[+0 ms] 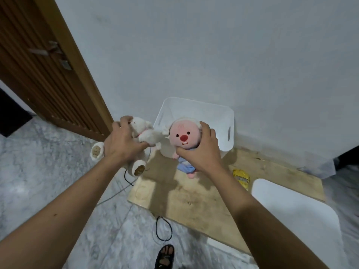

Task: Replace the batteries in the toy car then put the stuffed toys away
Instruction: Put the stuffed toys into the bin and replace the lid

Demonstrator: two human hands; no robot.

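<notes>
My left hand (122, 142) grips a white stuffed bear (143, 133) around its body, with the brown-soled feet hanging below. My right hand (202, 150) holds a pink-faced stuffed toy (182, 135) by its head; its blue clothed body dangles beneath. Both toys are held in the air just in front of a white plastic bin (196, 111) that stands against the wall. A yellow toy car (241, 176) lies on the wooden board (194, 200), right of my right forearm.
A brown wooden door (38, 61) stands at the left. A white lid or board (299, 216) lies at the lower right. Dark cables (164, 228) trail over the grey marbled floor. A sandalled foot (165, 257) shows at the bottom edge.
</notes>
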